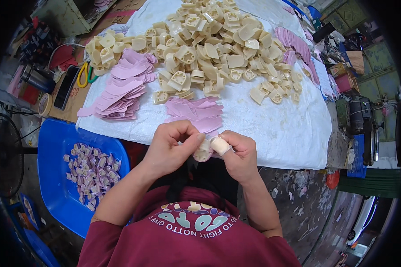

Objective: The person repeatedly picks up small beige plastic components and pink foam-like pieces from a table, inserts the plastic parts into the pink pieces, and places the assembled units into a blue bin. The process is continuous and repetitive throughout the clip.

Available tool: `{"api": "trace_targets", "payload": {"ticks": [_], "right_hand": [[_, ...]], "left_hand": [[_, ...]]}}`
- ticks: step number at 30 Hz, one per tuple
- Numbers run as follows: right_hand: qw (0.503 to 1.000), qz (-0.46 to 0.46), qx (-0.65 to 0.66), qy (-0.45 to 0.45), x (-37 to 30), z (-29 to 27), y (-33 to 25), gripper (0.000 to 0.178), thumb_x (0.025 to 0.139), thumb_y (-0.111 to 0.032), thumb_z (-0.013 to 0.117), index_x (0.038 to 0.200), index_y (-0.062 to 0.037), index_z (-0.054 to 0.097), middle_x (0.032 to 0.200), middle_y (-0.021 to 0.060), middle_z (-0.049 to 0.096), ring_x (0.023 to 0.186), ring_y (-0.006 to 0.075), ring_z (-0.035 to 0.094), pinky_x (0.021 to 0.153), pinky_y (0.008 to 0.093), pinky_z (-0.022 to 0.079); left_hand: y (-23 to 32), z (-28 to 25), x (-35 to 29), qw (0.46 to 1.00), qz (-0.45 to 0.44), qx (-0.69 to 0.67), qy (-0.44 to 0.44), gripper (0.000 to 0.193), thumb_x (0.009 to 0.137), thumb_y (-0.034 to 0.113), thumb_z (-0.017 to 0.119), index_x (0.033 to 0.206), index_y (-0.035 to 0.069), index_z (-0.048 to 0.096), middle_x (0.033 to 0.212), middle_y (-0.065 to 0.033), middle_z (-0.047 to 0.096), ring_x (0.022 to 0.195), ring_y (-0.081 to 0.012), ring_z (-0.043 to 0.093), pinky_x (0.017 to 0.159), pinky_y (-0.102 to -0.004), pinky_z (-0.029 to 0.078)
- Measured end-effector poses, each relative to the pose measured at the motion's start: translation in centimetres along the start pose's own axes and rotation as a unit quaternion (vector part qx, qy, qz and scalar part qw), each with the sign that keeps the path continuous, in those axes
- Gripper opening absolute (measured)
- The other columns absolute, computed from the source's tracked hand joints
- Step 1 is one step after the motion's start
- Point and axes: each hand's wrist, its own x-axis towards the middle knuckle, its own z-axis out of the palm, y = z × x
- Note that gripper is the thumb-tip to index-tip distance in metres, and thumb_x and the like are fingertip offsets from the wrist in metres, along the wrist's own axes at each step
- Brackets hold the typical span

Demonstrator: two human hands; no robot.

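Note:
At the table's near edge both hands come together on a small cream shoe heel with pink material along its rim. My left hand pinches it between thumb and fingers from the left. My right hand holds its other side, fingers curled, a pale wrap around the thumb. The fingers partly cover the heel. Just beyond them lies a small stack of pink cut pieces. Farther away, a large heap of bare cream heels spreads across the white cloth.
A blue tub at the lower left holds many pink-covered heels. A bigger pink stack lies on the table's left, near scissors, a phone and a tape roll. More pink pieces fan out at the far right.

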Motion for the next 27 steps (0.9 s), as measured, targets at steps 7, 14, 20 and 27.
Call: {"api": "trace_targets", "payload": {"ticks": [7,14,20,27], "right_hand": [[1.000,-0.026,0.017,0.004,0.0,0.3,-0.1,0.012,0.087,-0.009,0.062,0.083,0.0021,0.067,0.074,0.0060,0.065,0.067,0.0094,0.057,0.060,0.0255,0.044],[0.997,0.069,0.022,-0.041,-0.3,1.1,1.0,0.011,0.086,-0.008,0.063,0.082,0.0018,0.066,0.072,0.0067,0.064,0.065,0.0096,0.056,0.058,0.0271,0.044],[0.979,-0.102,-0.172,-0.035,-0.2,3.3,2.3,0.014,0.080,-0.010,0.068,0.092,-0.0021,0.068,0.084,0.0131,0.066,0.075,0.0297,0.063,0.067,0.0372,0.050],[0.911,-0.173,-0.371,0.045,3.4,2.9,2.7,0.015,0.074,-0.006,0.071,0.088,-0.0037,0.066,0.082,0.0096,0.060,0.077,0.0297,0.058,0.069,0.0382,0.047]], "left_hand": [[0.8,-0.1,-0.2,0.988,-0.063,-0.139,-0.035,0.014,0.092,0.011,0.061,0.083,0.000,0.063,0.075,-0.0005,0.062,0.068,-0.0051,0.055,0.062,-0.0224,0.045],[-0.6,-0.6,-1.1,0.997,-0.070,0.001,-0.009,0.013,0.091,0.011,0.062,0.086,0.000,0.064,0.078,-0.0010,0.064,0.070,-0.0064,0.056,0.065,-0.0229,0.046],[-0.7,-7.2,-7.3,0.961,-0.072,0.220,0.151,0.010,0.085,0.005,0.064,0.077,-0.001,0.064,0.072,-0.0021,0.065,0.068,-0.0069,0.060,0.061,-0.0241,0.049],[-0.2,-13.2,-14.6,0.743,-0.107,0.535,0.387,0.044,0.073,0.019,0.079,0.109,-0.001,0.063,0.083,-0.0126,0.062,0.074,-0.0217,0.059,0.068,-0.0337,0.048]]}}
